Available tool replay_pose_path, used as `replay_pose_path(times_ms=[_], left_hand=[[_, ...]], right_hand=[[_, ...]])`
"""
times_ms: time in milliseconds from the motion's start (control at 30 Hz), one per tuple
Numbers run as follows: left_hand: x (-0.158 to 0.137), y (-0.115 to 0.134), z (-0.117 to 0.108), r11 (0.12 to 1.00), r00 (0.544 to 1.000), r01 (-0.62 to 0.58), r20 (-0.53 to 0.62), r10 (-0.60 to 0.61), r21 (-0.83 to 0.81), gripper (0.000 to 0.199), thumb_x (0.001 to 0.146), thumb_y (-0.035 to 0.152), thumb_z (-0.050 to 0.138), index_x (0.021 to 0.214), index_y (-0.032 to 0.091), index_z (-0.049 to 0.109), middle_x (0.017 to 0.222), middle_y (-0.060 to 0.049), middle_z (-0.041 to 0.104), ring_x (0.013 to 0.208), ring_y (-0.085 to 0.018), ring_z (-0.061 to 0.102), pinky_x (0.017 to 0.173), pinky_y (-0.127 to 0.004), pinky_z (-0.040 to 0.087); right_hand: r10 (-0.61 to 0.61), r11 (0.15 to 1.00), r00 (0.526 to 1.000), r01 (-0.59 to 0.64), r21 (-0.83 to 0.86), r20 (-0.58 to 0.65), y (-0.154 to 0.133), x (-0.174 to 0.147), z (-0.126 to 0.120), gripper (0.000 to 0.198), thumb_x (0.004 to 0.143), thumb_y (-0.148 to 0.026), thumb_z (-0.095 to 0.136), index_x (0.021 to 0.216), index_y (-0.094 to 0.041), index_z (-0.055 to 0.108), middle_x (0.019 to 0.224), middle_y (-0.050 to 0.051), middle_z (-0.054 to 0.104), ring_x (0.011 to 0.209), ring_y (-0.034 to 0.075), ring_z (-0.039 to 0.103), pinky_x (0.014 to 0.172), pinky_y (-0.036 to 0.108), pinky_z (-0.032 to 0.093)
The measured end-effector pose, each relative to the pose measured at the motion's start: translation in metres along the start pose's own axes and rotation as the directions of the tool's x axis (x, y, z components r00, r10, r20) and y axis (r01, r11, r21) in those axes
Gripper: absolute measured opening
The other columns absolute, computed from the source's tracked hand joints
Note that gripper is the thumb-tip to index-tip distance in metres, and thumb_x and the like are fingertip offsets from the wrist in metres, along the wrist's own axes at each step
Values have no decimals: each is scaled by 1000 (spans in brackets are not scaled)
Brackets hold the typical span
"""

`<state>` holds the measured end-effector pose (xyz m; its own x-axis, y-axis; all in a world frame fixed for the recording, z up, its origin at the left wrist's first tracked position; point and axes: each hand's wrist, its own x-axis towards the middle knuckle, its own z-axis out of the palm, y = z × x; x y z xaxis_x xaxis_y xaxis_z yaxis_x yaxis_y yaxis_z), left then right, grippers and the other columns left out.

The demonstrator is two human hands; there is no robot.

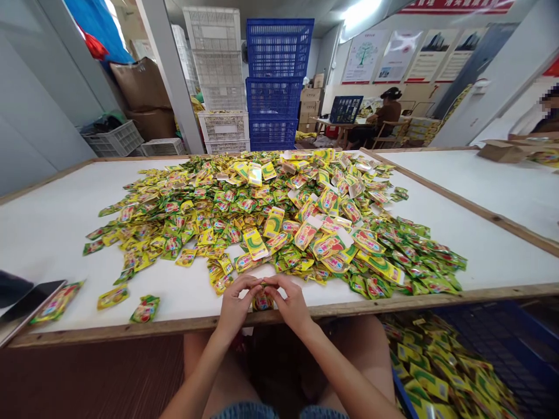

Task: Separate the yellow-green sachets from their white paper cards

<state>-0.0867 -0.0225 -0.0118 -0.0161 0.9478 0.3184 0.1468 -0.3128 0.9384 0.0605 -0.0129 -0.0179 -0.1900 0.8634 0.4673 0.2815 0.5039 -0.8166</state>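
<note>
At the table's front edge, my left hand (237,304) and my right hand (290,301) meet, fingertips pinched at the top of a small candy packet (262,300). The packet is printed in red, yellow and green, and my fingers cover part of it. Just beyond lies a wide heap of similar packets (172,244). Among them, mostly toward the right, are flat yellow cartons (329,245), some with white flaps open. A few loose packets (145,308) lie to the left of my hands.
A wooden rim (131,330) edges the white table (48,233). A phone (32,305) rests at the left corner. Below right, a blue crate (474,331) holds yellow cartons. Stacked crates (279,52) stand behind the table. Another person (386,116) sits at a far table.
</note>
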Motion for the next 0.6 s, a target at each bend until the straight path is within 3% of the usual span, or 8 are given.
replay_pose_path(times_ms=[133,233,300,333,400,467,533,600], left_hand=[[1,4,-1,998,998,22,64,-26,53,20,79,30,57,92,21,68,91,-6,67,86,-20,60,78,-31,46],[16,0,-6,979,999,43,2,-45,199,30,81,30,53,109,21,59,94,-6,64,80,-18,60,74,-30,47],[36,-7,-12,933,999,10,-42,5,360,34,83,24,48,116,21,53,98,-7,61,81,-19,59,75,-33,47],[49,-11,-14,896,997,-45,-31,65,442,36,83,18,44,119,22,51,105,-8,58,90,-20,57,82,-35,45],[75,-20,-17,789,981,-193,99,168,583,49,79,4,40,124,22,47,120,-10,50,112,-23,47,96,-40,35],[100,-28,-18,663,947,-315,268,175,680,60,70,-4,45,123,24,48,131,-10,43,122,-27,36,101,-47,27],[120,-33,-19,582,900,-409,414,132,703,60,66,-3,52,118,27,53,136,-9,37,126,-30,29,102,-50,23],[133,-33,-21,559,866,-455,491,96,693,52,64,2,59,110,27,59,134,-9,41,126,-32,31,101,-52,23]], right_hand=[[-3,997,996,-3,-72,-92,-9,-11,-21,17,86,-23,45,93,-22,61,89,5,64,87,19,58,77,33,47],[-35,951,966,-46,-307,-254,-22,-32,-84,20,86,-25,43,96,-24,59,95,6,62,92,22,56,82,38,44],[-100,824,903,-160,-544,-417,-29,-53,-141,20,85,-29,44,96,-23,60,95,9,62,91,25,56,83,42,41],[-130,714,868,-253,-653,-479,-31,-64,-169,22,84,-32,44,95,-23,60,93,10,62,89,26,56,82,44,40],[-206,501,808,-397,-769,-552,-35,-83,-214,24,82,-37,45,88,-22,63,85,14,61,83,30,55,75,45,40],[-212,413,783,-471,-780,-585,-35,-96,-237,26,82,-40,44,85,-22,63,84,15,61,82,31,54,72,45,40],[-143,463,800,-467,-754,-583,-32,-101,-236,29,82,-42,42,88,-22,62,87,13,61,82,29,55,73,43,41],[-53,593,842,-407,-695,-537,-25,-98,-217,30,82,-44,42,89,-21,61,90,10,62,83,25,57,76,40,43]])
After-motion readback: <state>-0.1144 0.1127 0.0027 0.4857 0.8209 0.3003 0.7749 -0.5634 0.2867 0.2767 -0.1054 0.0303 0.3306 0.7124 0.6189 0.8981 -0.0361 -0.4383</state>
